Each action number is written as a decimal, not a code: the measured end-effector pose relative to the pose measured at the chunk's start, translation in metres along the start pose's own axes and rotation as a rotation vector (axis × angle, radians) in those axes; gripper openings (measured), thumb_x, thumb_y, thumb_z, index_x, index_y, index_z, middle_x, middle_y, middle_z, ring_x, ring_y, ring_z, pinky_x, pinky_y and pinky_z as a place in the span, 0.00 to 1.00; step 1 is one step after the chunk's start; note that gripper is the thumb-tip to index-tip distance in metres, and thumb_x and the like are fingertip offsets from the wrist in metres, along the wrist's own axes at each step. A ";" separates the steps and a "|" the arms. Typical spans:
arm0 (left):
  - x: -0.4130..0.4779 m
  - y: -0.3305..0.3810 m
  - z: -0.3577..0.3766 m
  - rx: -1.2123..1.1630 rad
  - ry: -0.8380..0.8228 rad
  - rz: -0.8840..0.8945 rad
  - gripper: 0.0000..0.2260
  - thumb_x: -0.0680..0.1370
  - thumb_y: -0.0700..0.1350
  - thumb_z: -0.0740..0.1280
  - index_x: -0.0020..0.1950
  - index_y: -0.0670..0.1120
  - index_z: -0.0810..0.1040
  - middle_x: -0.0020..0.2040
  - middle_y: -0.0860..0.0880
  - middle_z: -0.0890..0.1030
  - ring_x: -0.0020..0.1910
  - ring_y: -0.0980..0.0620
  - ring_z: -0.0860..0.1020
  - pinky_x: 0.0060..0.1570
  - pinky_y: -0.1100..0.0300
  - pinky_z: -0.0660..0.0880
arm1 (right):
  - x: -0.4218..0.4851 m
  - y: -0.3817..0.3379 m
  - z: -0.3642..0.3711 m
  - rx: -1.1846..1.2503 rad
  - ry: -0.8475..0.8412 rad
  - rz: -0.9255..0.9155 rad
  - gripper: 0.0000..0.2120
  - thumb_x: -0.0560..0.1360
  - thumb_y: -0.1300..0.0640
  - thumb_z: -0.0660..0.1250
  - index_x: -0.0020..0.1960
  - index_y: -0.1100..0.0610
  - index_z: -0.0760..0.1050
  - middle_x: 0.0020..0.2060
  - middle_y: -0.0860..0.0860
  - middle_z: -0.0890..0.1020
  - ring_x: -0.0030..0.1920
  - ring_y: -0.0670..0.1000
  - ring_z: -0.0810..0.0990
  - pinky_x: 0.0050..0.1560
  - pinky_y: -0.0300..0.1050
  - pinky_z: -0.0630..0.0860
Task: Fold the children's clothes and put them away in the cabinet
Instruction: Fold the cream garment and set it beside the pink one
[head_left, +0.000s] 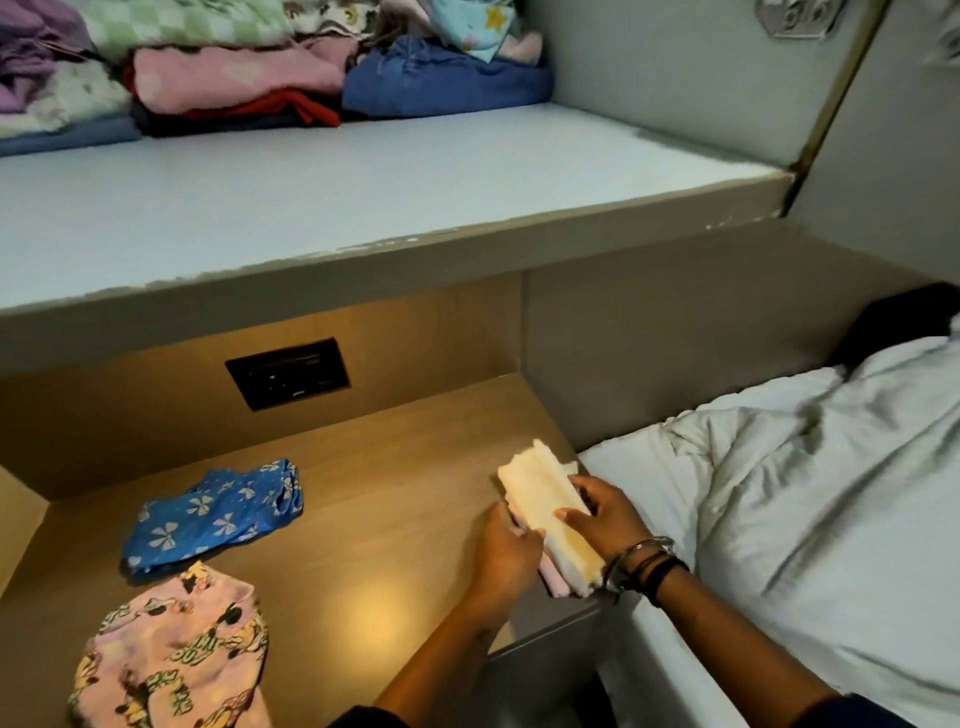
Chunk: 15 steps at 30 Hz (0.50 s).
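Folding a small cream-yellow terry garment (545, 512), both hands are gripping it above the tan wooden table's (389, 519) edge, at four o'clock: left hand (506, 558) pinching underneath, right hand (605, 517) pressing on top. It is looking compact, nearly folded. Next, I judge, it is needing lifting to the pale cabinet shelf (363, 192) at twelve o'clock.

Pale grey shelf (363, 208) above warm-lit wooden counter (395, 499); black socket panel (287, 373); white bedding (810, 467) right.
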<state>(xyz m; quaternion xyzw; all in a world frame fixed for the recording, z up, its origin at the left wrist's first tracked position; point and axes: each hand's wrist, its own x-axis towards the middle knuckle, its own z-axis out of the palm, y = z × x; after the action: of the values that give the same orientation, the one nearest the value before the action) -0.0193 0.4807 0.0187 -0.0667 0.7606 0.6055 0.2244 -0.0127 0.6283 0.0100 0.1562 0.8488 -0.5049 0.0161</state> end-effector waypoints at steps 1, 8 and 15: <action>0.003 -0.006 0.003 0.173 0.075 0.081 0.23 0.79 0.42 0.66 0.73 0.43 0.64 0.65 0.43 0.77 0.61 0.46 0.77 0.62 0.49 0.75 | 0.002 0.005 0.003 -0.107 0.006 0.029 0.20 0.75 0.57 0.69 0.65 0.56 0.73 0.59 0.55 0.79 0.59 0.57 0.77 0.57 0.47 0.74; 0.020 -0.004 -0.004 0.935 0.142 0.462 0.24 0.84 0.49 0.54 0.79 0.51 0.54 0.80 0.50 0.54 0.79 0.50 0.51 0.77 0.52 0.45 | -0.004 0.033 0.020 -0.669 0.091 -0.219 0.30 0.79 0.42 0.54 0.76 0.53 0.56 0.76 0.53 0.63 0.71 0.55 0.68 0.69 0.48 0.67; 0.048 -0.008 -0.006 1.166 -0.094 0.523 0.23 0.84 0.53 0.47 0.79 0.52 0.50 0.81 0.51 0.46 0.79 0.48 0.41 0.77 0.47 0.40 | -0.005 0.042 0.025 -0.771 0.044 -0.146 0.33 0.79 0.39 0.41 0.78 0.56 0.45 0.79 0.55 0.53 0.78 0.55 0.55 0.75 0.51 0.51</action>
<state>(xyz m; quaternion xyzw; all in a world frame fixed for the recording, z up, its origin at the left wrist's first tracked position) -0.0608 0.4813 -0.0076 0.2808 0.9455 0.1294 0.1020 0.0011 0.6242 -0.0370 0.0888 0.9852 -0.1456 0.0196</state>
